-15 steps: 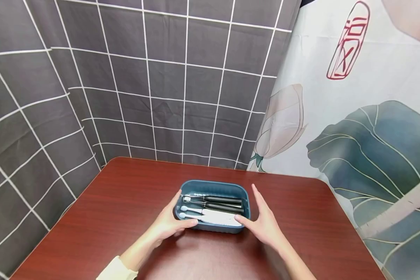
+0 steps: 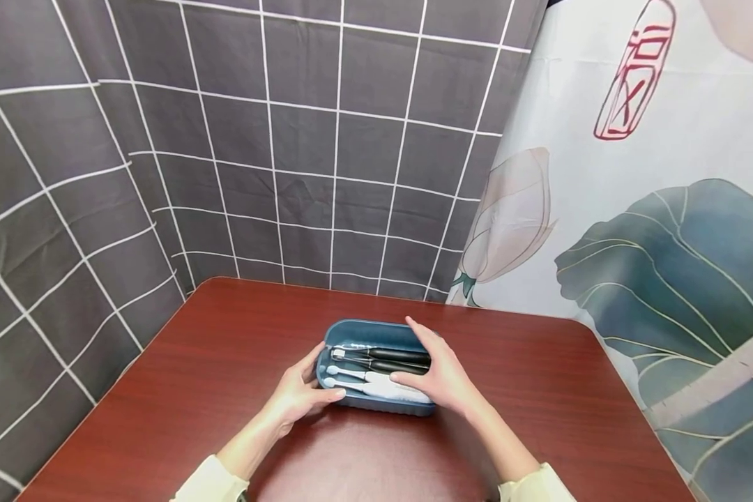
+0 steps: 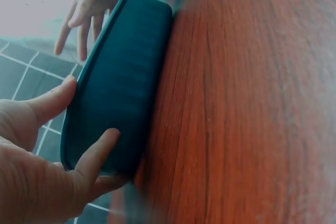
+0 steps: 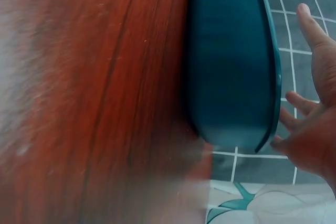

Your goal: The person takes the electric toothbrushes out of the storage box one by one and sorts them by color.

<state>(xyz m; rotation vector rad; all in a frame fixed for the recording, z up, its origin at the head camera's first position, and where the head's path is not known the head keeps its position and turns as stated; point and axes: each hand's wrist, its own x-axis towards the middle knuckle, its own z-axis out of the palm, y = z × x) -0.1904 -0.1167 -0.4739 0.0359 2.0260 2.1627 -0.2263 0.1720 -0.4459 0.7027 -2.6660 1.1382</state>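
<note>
A blue plastic bin (image 2: 385, 409) stands on the table, its long side facing me. Two black electric toothbrushes (image 2: 395, 361) lie in its back half; two white electric toothbrushes (image 2: 383, 385) lie nearer the front, all with brush heads to the left. My left hand (image 2: 296, 394) grips the bin's left end, thumb at the front rim and fingers against the outer wall, as the left wrist view shows. Over the right end hovers my right hand (image 2: 442, 373), thumb and fingers spread above the toothbrush handles, hiding their ends. In the right wrist view its fingers (image 4: 312, 27) extend past the rim.
The reddish-brown wooden table (image 2: 238, 348) spreads around the bin on all sides. Behind it hangs a dark grey curtain (image 2: 301, 139) with a white grid. A white cloth (image 2: 552, 104) with lotus drawings covers the right side.
My right hand has moved left, from beside the bin's right end to over the toothbrush handles. The left hand stays at the left end.
</note>
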